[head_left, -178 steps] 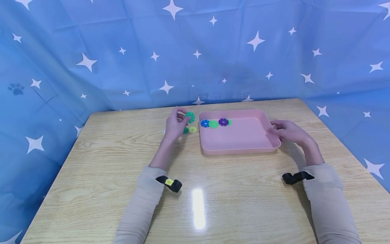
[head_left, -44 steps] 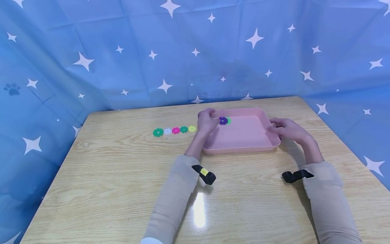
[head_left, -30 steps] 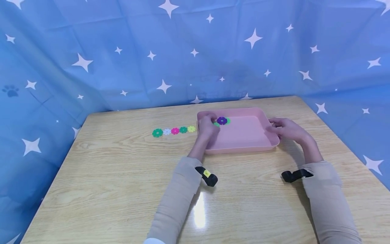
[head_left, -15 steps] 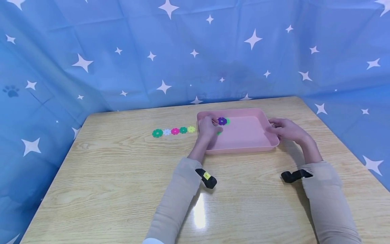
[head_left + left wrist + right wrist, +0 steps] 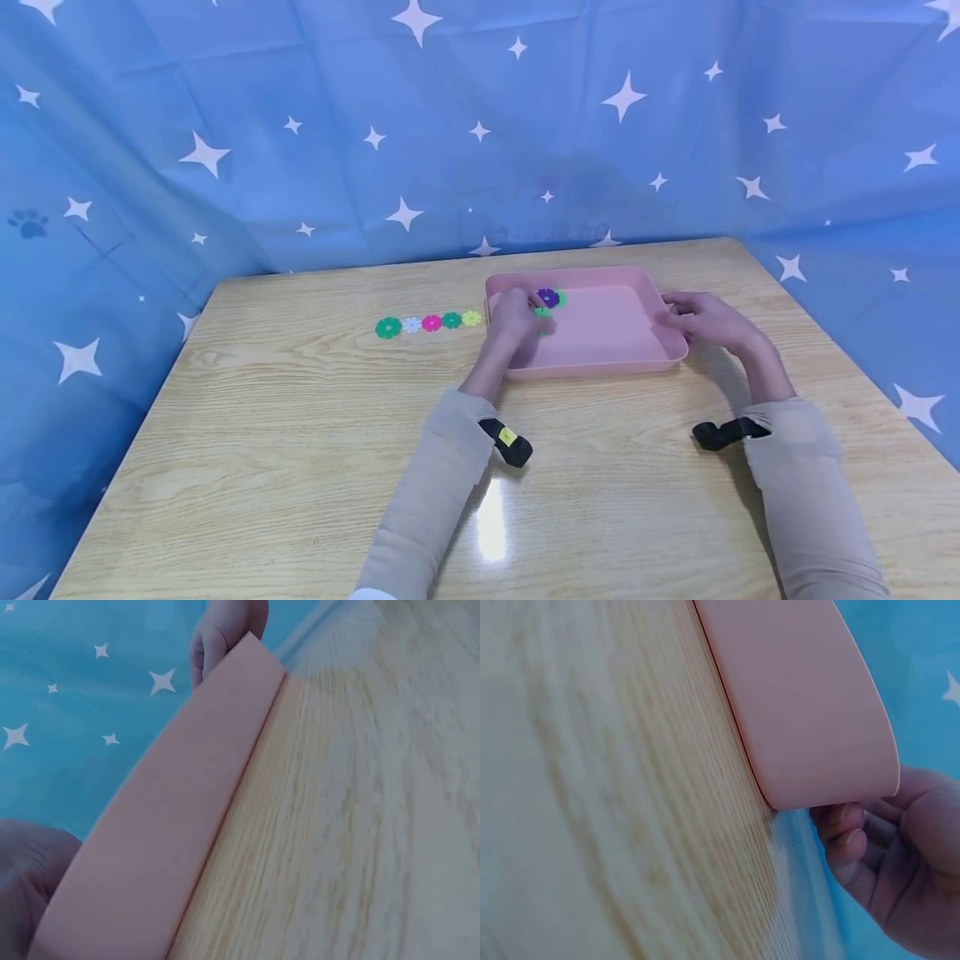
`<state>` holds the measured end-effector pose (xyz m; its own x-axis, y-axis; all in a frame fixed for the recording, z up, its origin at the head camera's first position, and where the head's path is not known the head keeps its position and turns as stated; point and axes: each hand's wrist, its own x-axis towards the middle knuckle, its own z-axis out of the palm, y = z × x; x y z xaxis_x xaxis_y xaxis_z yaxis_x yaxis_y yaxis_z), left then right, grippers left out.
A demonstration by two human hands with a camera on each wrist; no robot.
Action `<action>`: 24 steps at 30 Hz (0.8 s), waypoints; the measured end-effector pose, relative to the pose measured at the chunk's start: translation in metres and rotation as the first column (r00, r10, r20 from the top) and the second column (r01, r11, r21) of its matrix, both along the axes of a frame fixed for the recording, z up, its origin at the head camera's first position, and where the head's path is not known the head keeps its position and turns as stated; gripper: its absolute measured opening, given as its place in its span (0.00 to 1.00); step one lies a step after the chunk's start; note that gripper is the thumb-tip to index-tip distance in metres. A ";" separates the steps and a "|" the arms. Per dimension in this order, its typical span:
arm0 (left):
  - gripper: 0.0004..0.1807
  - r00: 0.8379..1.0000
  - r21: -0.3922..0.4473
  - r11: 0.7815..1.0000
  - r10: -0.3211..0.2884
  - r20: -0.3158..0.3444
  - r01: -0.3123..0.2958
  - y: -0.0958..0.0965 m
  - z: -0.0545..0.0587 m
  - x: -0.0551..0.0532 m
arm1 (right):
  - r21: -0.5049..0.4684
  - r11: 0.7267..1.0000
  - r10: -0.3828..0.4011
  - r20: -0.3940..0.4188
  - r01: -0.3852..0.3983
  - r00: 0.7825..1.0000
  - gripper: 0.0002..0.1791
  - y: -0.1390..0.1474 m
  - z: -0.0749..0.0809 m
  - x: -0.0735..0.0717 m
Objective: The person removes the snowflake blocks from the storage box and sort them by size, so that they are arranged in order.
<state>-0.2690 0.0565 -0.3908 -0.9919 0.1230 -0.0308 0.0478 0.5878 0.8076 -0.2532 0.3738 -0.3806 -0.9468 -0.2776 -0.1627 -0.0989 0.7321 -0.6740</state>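
In the head view, my left hand reaches into the left part of a shallow pink tray. It pinches a light green flower-shaped disc between thumb and index finger, partly covered by them. Just beyond lies a purple flower disc, overlapping another light green one. My right hand grips the tray's right side, thumb over the rim. The right wrist view shows its curled fingers against the outer wall. In the left wrist view, the tray wall hides most of my left hand.
Left of the tray, several flower discs lie in a row on the wooden table: large green, white, pink, dark green and yellow. A blue star-patterned curtain hangs behind.
The left hand earlier held a green disc, which now lies at the row's left end. It has since moved into the tray and taken a light green disc. The right hand stays put.
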 end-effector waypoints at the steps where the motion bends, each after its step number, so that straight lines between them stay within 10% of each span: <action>1: 0.15 1.000 0.018 1.000 -0.001 -0.011 0.001 0.000 0.001 0.001 | -0.001 1.000 -0.001 0.000 0.001 1.000 0.32 0.000 0.000 0.000; 11: 0.07 0.995 0.220 0.975 -0.012 -0.095 0.033 -0.017 0.015 0.008 | -0.009 1.000 -0.003 0.026 0.003 1.000 0.33 0.003 -0.003 -0.001; 24: 0.13 0.999 0.305 0.952 0.039 0.013 -0.041 -0.057 0.034 0.019 | -0.040 0.999 0.007 0.012 -0.006 1.000 0.33 0.000 0.002 0.002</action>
